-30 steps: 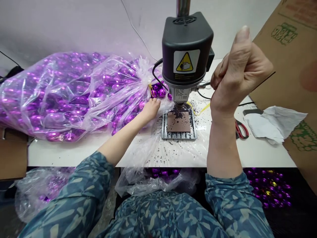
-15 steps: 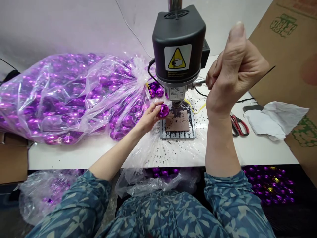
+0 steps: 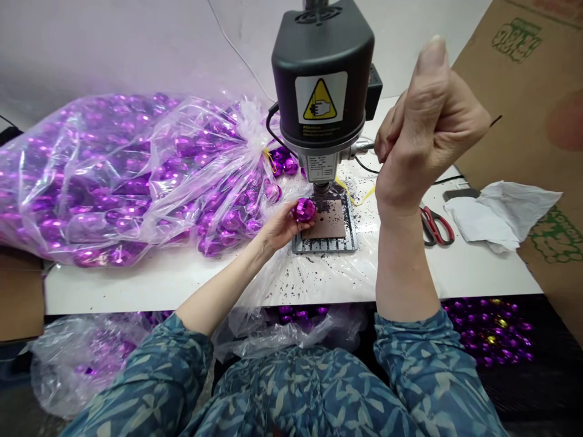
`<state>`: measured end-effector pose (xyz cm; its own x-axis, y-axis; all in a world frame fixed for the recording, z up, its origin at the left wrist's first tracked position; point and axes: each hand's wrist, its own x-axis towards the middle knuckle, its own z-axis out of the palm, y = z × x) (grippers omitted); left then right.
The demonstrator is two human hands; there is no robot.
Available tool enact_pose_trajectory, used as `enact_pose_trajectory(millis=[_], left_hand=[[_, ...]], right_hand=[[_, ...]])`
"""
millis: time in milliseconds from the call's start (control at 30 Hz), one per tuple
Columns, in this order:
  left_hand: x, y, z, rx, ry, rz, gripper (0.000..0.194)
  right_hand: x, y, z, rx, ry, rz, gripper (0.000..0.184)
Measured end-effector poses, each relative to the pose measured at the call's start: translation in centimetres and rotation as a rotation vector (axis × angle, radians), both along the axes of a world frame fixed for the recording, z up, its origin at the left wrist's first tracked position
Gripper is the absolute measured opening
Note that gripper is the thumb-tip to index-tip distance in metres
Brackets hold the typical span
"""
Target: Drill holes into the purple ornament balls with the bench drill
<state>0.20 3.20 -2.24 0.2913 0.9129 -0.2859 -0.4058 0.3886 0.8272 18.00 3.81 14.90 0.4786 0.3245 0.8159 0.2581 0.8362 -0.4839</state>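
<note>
Between the fingers of my left hand [image 3: 283,227] is a shiny purple faceted ball [image 3: 305,210], held just at the left edge of a brown board [image 3: 330,221]. The board lies on the slotted metal base [image 3: 325,246] of a small black drill press [image 3: 321,79]. Raised at the right of the machine, my right hand [image 3: 428,124] is closed in a fist around the press's feed lever [image 3: 364,147], whose grip end is hidden by the fingers. Dark shavings are scattered over the board and base.
A big clear bag of purple balls [image 3: 136,176] fills the table's left side. Red-handled scissors [image 3: 438,227] and crumpled white paper [image 3: 496,215] lie at the right, beside a cardboard box [image 3: 537,152]. Below the table's front edge are more purple balls [image 3: 496,334].
My left hand has brought the ball slightly down and right, toward the board, with the fingers now under it. My right hand stays on the lever. The view has shifted slightly.
</note>
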Motion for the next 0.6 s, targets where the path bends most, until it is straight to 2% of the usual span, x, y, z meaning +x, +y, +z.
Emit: enact_pose_trajectory(millis=[67,167,333,467,600], left_hand=[[0.1,-0.1,-0.2,0.082,0.010,0.050,0.038],[0.3,0.0,-0.9,0.228,0.093,0.121,0.055],[0.7,1.2,-3.2,0.389,0.240,0.234,0.065],[1.0,1.7,-4.3,0.466,0.299,0.221,0.065],[1.1,1.6,-4.3,0.516,0.337,0.194,0.062]], right_hand=[[0.0,0.0,0.0,0.012,0.007,0.012,0.068],[0.0,-0.1,0.0,0.033,0.011,0.020,0.065],[0.0,-0.2,-0.1,0.079,0.035,0.079,0.066],[0.1,-0.3,-0.2,0.089,0.051,0.136,0.065],[0.1,-0.3,-0.1,0.130,0.069,0.182,0.061]])
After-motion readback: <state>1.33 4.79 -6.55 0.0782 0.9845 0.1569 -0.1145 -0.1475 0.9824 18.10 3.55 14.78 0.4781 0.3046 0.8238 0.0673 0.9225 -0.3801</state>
